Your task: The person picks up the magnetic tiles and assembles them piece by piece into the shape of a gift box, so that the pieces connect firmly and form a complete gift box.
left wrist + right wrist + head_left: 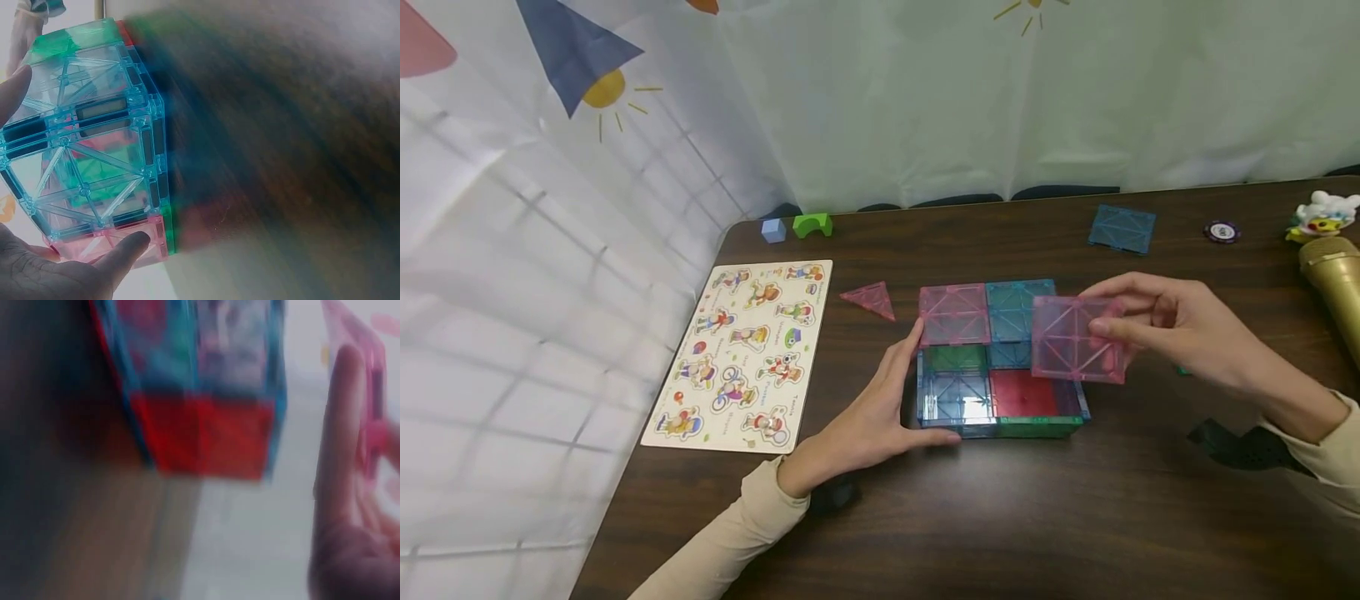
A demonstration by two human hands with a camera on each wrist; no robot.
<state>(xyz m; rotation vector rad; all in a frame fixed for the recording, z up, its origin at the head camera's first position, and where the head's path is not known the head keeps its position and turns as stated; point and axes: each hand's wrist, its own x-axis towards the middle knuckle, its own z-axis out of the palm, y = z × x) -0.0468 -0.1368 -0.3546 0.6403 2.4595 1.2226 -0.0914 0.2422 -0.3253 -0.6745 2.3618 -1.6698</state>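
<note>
A low box (1042, 427) of see-through magnetic tiles stands on the table. A pink square tile (955, 315) and a blue square tile (1020, 311) cover its back half; the front half is uncovered. My left hand (874, 410) touches the box's left side with straight fingers, its thumb along the front. In the left wrist view that thumb (128, 255) lies against a pink tile. My right hand (1165, 321) pinches another pink square magnetic tile (1075, 340) between thumb and fingers, above the box's right side. The right wrist view is blurred, but shows this tile (375, 394) edge-on.
A pink triangle tile (872, 300) lies left of the box, a blue square tile (1122, 229) behind it. Farther left is a picture puzzle board (741, 358), with a blue cube (773, 231) and green arch block (812, 224) beyond. At right are a poker chip (1222, 232), figurine (1326, 215) and gold microphone (1333, 283).
</note>
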